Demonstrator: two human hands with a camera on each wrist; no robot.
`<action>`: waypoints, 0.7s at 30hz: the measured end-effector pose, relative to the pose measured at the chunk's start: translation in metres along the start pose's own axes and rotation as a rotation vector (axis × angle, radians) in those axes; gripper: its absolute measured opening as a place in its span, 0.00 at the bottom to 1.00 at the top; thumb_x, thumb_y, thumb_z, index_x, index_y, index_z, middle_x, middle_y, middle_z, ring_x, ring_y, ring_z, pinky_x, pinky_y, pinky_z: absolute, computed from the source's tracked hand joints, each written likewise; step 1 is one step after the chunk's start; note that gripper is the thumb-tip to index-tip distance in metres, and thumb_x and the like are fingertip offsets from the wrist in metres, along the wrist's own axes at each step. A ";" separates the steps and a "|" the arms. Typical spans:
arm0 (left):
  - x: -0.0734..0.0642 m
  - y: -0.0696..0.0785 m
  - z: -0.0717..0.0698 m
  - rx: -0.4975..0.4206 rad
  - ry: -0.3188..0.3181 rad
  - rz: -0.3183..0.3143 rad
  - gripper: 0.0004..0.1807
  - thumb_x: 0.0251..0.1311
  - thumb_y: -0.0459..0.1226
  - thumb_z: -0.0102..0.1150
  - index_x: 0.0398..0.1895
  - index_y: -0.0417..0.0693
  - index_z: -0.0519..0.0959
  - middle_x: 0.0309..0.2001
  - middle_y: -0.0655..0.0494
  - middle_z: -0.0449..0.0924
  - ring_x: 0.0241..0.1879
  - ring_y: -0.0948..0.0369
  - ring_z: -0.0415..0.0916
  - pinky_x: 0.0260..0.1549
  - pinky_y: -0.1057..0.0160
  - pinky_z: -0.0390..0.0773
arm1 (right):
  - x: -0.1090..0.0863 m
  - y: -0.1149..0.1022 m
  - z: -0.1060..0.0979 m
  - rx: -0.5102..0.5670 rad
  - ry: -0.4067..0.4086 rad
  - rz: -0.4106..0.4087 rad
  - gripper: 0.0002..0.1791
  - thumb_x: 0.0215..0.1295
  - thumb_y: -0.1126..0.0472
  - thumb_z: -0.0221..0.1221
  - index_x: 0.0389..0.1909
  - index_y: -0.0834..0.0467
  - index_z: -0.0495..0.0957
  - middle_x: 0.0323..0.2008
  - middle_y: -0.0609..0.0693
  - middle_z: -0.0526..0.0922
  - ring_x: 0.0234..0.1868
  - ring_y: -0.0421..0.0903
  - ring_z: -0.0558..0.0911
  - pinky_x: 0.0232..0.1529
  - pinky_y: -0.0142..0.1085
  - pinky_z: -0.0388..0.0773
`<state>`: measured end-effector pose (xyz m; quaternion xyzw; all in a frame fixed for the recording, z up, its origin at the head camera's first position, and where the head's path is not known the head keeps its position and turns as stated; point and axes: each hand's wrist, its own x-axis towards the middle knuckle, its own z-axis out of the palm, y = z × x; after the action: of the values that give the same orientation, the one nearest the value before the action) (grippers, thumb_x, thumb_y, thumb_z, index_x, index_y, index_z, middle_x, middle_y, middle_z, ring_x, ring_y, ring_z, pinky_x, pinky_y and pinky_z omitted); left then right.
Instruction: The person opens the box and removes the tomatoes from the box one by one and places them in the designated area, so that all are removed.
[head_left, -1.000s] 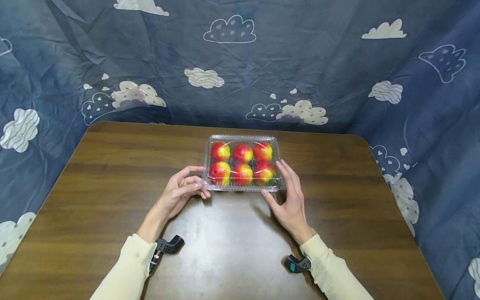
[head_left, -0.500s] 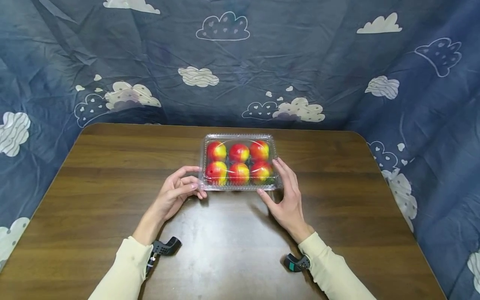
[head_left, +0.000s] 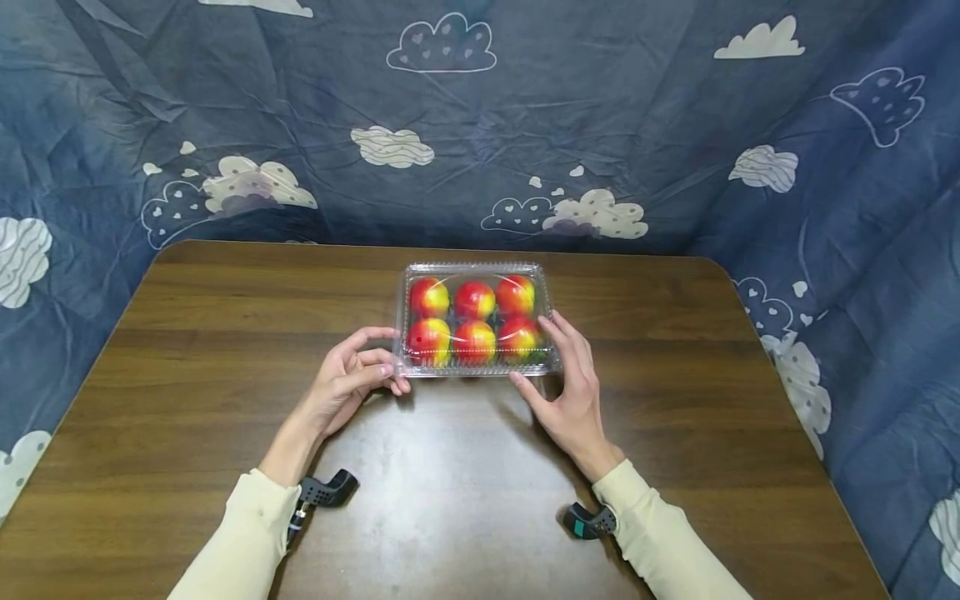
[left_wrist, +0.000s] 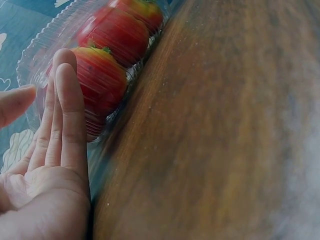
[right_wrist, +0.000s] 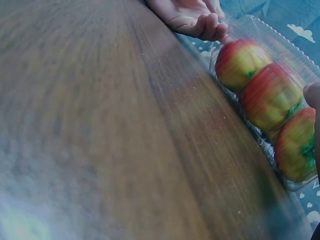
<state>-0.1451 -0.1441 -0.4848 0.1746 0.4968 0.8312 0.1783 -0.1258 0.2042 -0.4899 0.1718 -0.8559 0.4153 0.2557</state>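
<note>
A clear plastic clamshell box (head_left: 474,268) lies toward the back of the wooden table, its lid down. Two rows of round red-and-yellow fruits (head_left: 475,301), apple-like with bits of green, show through it. My left hand (head_left: 348,383) is at the box's left side; in the left wrist view its fingers (left_wrist: 71,115) lie fairly straight along the plastic and the thumb stands apart. At the right side, my right hand (head_left: 573,396) has its fingers against the edge and its thumb near the front right rim. The right wrist view shows only its thumb tip (right_wrist: 312,95).
The brown table (head_left: 225,358) has rounded back corners. Behind and beside it hangs a blue cloth (head_left: 600,100) with white clouds. Black wrist devices (head_left: 330,488) sit at both cream sleeve cuffs.
The head view has shifted slightly, so everything sits a little farther left and up. Both hands and the box keep their places on the table.
</note>
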 end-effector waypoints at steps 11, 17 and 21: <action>0.003 0.002 0.000 0.004 -0.003 -0.026 0.25 0.71 0.19 0.50 0.69 0.37 0.64 0.37 0.44 0.85 0.35 0.52 0.90 0.41 0.58 0.90 | 0.006 -0.018 0.000 -0.102 0.019 0.020 0.48 0.52 0.48 0.80 0.74 0.52 0.72 0.75 0.56 0.70 0.75 0.55 0.69 0.72 0.58 0.71; 0.002 0.003 -0.003 -0.009 -0.006 -0.026 0.25 0.71 0.19 0.49 0.69 0.37 0.65 0.37 0.46 0.87 0.34 0.54 0.90 0.40 0.60 0.90 | 0.014 -0.032 -0.001 -0.266 -0.009 -0.042 0.47 0.52 0.39 0.77 0.68 0.58 0.75 0.75 0.61 0.69 0.78 0.58 0.64 0.76 0.62 0.63; 0.002 0.002 -0.003 -0.029 -0.010 -0.015 0.25 0.72 0.19 0.50 0.69 0.37 0.65 0.38 0.47 0.87 0.34 0.55 0.89 0.40 0.60 0.90 | 0.026 -0.041 -0.003 -0.317 -0.077 -0.131 0.44 0.52 0.40 0.76 0.65 0.60 0.76 0.75 0.62 0.68 0.81 0.59 0.59 0.80 0.65 0.49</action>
<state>-0.1482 -0.1466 -0.4838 0.1725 0.4850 0.8361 0.1896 -0.1256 0.1799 -0.4475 0.2003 -0.9068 0.2510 0.2732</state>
